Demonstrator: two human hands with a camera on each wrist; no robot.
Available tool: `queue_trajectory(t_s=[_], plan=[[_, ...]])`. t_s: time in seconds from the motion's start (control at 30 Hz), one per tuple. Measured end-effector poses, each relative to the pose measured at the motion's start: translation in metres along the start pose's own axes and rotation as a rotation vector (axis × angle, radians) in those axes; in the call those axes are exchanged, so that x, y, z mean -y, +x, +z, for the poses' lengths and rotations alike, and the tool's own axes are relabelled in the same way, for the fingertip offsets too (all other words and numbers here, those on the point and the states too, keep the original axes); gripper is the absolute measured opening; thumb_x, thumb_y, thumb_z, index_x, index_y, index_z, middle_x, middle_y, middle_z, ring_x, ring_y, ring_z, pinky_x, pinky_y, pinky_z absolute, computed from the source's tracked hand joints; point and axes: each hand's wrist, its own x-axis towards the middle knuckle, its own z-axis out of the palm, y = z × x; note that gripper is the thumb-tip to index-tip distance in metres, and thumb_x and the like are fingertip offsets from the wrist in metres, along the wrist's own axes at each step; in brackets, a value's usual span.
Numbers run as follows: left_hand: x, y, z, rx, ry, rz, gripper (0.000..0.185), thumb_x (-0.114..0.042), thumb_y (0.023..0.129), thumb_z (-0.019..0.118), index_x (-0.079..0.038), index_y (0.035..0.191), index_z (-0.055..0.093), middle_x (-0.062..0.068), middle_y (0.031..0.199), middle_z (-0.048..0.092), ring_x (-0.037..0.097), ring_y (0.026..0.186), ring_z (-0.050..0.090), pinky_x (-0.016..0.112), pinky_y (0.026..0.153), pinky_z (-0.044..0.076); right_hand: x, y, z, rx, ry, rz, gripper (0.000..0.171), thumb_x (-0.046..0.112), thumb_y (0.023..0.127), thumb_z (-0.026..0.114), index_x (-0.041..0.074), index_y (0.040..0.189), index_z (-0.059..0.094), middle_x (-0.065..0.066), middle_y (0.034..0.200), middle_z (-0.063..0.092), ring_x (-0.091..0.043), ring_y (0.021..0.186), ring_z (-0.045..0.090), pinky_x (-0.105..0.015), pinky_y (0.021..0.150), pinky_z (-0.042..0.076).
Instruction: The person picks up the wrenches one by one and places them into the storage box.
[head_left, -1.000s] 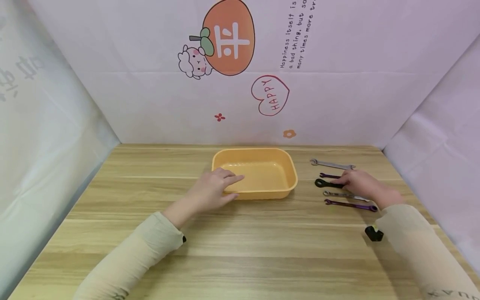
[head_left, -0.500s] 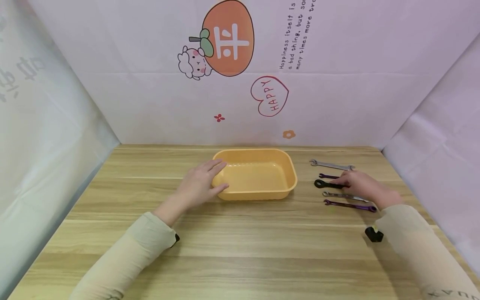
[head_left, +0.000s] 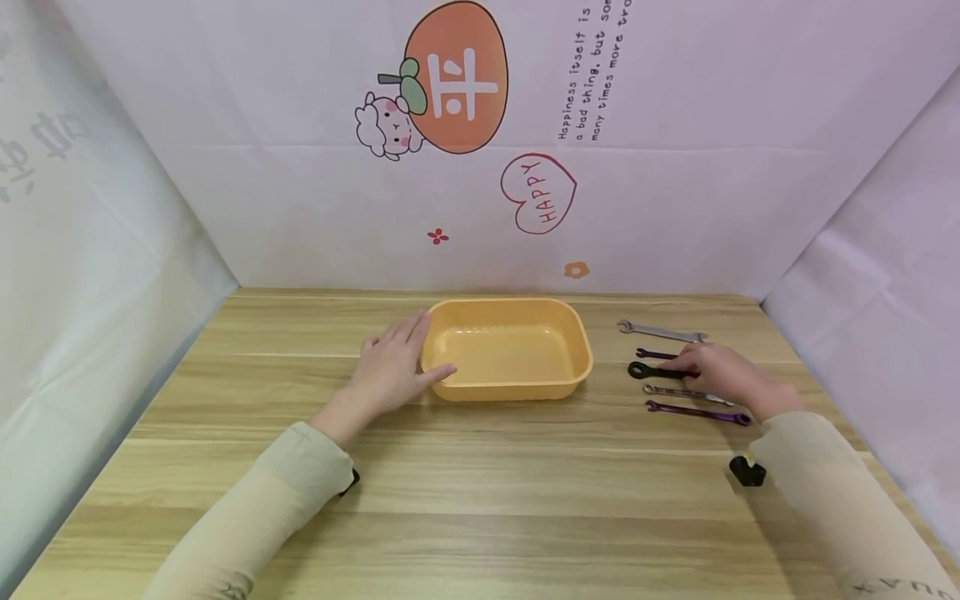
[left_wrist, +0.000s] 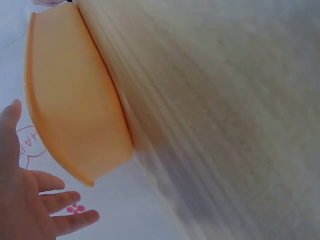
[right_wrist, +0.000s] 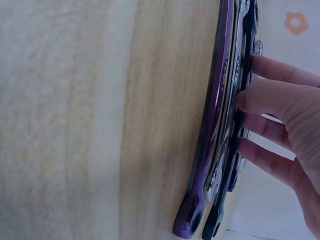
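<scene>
My left hand (head_left: 390,367) is at the left end of a yellow plastic basin (head_left: 510,390), its fingers extended along the outside and the thumb by the front rim. In the left wrist view those fingers are spread beside the basin wall (left_wrist: 75,90); firm contact cannot be made out. Over to the right, my right hand (head_left: 723,375) pinches a black ratchet wrench (head_left: 643,371) between thumb and fingers, low on the table. Behind it lie a small purple wrench (head_left: 651,354), partly covered by the hand, and a silver open-end wrench (head_left: 660,332).
In front of the black wrench lie a silver wrench (head_left: 671,392) and a longer purple wrench (head_left: 697,412), roughly parallel. White printed cloth (head_left: 675,208) rises along the back and sides of the wooden table (head_left: 525,500). A black device (head_left: 747,470) sits at my right cuff.
My left hand has drawn back leftward from over the basin's inside to its left end. The right hand has stayed at the black wrench, which lies nearly as before.
</scene>
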Motion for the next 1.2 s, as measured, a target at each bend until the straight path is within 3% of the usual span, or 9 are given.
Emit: queue_trajectory(t_s=[0.37, 0.7, 1.2], plan=[[0.0029, 0.0043, 0.0066, 0.114, -0.017, -0.066, 0.113, -0.078, 0.09, 0.054, -0.004, 0.164, 0.014, 0.015, 0.169, 0.02, 0.039, 0.152, 0.024, 0.07, 0.111, 0.028, -0.0011, -0.0005, 0.0022, -0.019, 0.005, -0.013, 0.038, -0.01, 0.082, 0.07, -0.001, 0.119, 0.075, -0.011, 0.101, 0.07, -0.015, 0.077, 0.058, -0.035, 0.064, 0.048], [0.0034, 0.0018, 0.0043, 0.167, -0.038, -0.031, 0.119, -0.08, 0.087, 0.056, -0.004, 0.165, 0.005, 0.01, 0.172, 0.005, 0.038, 0.153, 0.02, 0.072, 0.108, 0.029, -0.0029, -0.0007, 0.004, -0.023, 0.01, -0.005, 0.04, -0.01, 0.081, 0.069, -0.001, 0.12, 0.075, -0.013, 0.103, 0.07, -0.012, 0.072, 0.052, -0.032, 0.063, 0.045], [0.0031, 0.0032, 0.0012, 0.193, -0.047, -0.025, 0.118, -0.078, 0.088, 0.058, -0.002, 0.164, 0.009, 0.012, 0.171, 0.008, 0.04, 0.153, 0.02, 0.072, 0.108, 0.03, 0.0007, 0.003, 0.0021, -0.002, 0.023, 0.002, 0.04, -0.01, 0.082, 0.069, -0.003, 0.122, 0.073, -0.013, 0.101, 0.069, -0.013, 0.071, 0.05, -0.03, 0.06, 0.043]])
